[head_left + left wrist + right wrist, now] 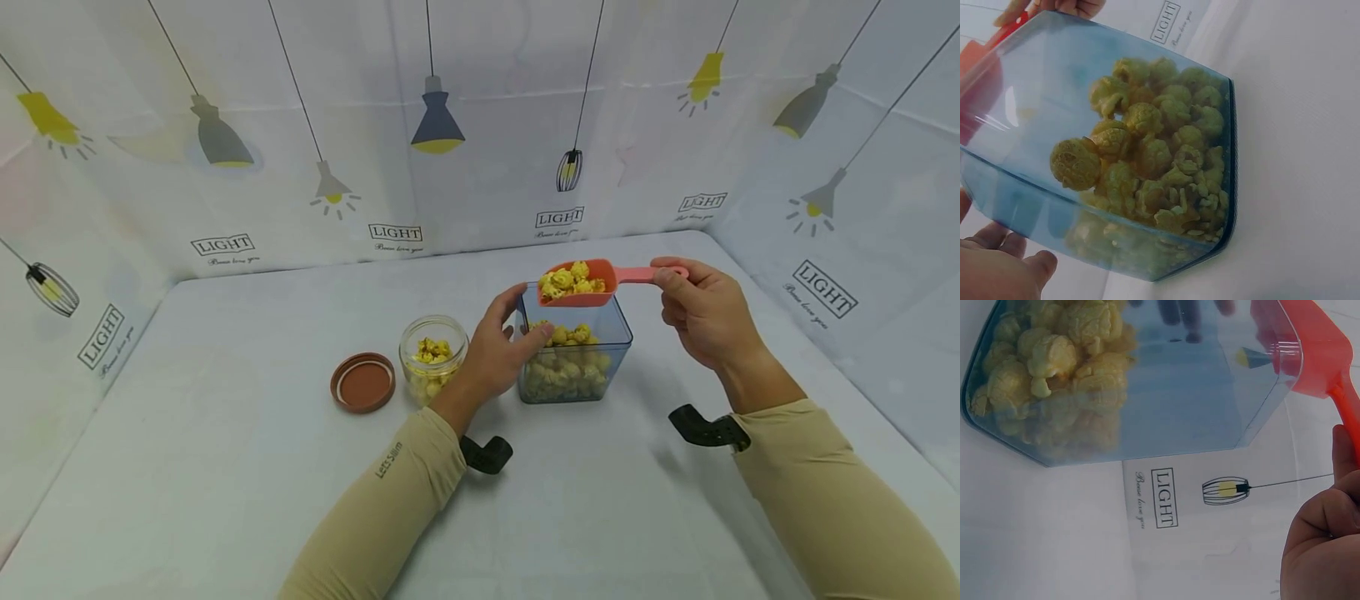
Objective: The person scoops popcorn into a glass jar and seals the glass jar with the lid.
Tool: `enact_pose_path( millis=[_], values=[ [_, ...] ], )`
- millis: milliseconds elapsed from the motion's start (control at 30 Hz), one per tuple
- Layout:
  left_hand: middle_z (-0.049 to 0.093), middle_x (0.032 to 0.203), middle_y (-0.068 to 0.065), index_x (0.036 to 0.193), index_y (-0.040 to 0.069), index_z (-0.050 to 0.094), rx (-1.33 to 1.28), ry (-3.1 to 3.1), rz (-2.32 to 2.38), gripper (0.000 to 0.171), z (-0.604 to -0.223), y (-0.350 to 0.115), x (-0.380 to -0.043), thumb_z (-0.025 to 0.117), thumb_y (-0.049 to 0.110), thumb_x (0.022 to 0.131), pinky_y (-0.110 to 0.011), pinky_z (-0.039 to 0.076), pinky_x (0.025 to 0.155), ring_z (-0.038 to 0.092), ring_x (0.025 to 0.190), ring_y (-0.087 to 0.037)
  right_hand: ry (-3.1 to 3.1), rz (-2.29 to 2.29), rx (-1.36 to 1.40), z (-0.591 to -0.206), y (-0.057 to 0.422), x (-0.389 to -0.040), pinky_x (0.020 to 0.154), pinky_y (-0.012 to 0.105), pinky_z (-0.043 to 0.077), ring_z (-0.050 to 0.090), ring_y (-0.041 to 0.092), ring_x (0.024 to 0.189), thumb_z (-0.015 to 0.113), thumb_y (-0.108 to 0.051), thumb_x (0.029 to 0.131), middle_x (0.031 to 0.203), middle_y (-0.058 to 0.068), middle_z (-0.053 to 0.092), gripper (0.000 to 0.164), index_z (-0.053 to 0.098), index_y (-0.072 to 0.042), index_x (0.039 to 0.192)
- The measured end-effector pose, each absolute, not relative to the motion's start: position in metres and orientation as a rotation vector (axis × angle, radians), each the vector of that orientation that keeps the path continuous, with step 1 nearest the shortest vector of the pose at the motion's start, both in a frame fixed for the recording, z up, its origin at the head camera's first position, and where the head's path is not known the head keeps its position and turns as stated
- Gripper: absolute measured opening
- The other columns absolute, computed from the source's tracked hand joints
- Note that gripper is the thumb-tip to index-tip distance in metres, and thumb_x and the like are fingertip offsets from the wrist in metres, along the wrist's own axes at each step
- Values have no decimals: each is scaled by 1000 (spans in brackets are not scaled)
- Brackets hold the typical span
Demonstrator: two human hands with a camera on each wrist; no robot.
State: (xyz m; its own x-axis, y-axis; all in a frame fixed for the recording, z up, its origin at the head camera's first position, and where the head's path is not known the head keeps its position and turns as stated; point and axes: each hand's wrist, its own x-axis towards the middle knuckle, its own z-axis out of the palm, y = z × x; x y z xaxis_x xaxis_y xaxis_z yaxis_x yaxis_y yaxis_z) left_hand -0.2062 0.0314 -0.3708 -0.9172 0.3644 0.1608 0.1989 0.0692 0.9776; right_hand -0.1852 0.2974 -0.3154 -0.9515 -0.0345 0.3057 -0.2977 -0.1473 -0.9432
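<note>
In the head view, my right hand (708, 312) pinches the handle of a coral-pink scoop (600, 287) loaded with yellow popcorn (566, 282). The scoop is held level over the back of a clear bluish plastic container (618, 367), partly filled with popcorn. My left hand (495, 346) is at the container's left side, fingers extended and thumb overlapping its rim. Through the container wall in the left wrist view, the popcorn (1147, 144) is piled toward the base. Part of the right hand (1322, 544) shows by the red handle in the right wrist view.
Left of the container stands a round glass jar (420, 367) with some popcorn, partly behind my left hand. A brown lid (363, 383) lies beside the jar. White cloth (225, 467) covers the table, and a lamp-print curtain (495, 183) closes off the back and sides.
</note>
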Motion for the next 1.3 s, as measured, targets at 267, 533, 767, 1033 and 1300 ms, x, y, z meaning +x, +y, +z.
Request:
enact_pose_path(
  millis=[267,533,767,1033,1300],
  values=[
    [29,160,3,155,15,36,578,2283,2027,67,-355,26,-200,66,30,97,-33,27,117,24,147,-12,-1913,2234,369,-309,296,-183,51,32,18,23,20,56,59,-10,102,68,3,35,15,72,-10,109],
    [32,159,2,154,9,34,725,2300,2061,72,-328,-3,-192,71,22,94,-31,28,116,28,145,-11,-1872,2255,422,-307,287,-185,51,31,18,22,19,56,58,-7,102,68,4,35,17,73,-8,108],
    [30,160,5,151,8,41,788,2459,1969,69,-318,-46,-189,74,19,92,-33,29,116,29,144,-11,-1885,2230,436,-305,274,-186,52,32,18,24,19,56,57,-7,102,70,2,37,17,74,-10,106],
    [37,155,14,150,14,44,753,2519,1873,69,-326,-91,-192,77,23,90,-34,30,116,32,142,-11,-1915,2192,436,-303,253,-187,52,32,18,27,18,56,56,-5,102,72,2,40,19,74,-12,106],
    [40,155,2,152,12,42,734,2564,1771,73,-345,-119,-199,77,15,89,-40,31,115,34,143,-16,-1964,2196,482,-301,230,-191,53,33,18,27,16,56,54,-3,102,71,1,38,21,72,-14,106]
  ],
)
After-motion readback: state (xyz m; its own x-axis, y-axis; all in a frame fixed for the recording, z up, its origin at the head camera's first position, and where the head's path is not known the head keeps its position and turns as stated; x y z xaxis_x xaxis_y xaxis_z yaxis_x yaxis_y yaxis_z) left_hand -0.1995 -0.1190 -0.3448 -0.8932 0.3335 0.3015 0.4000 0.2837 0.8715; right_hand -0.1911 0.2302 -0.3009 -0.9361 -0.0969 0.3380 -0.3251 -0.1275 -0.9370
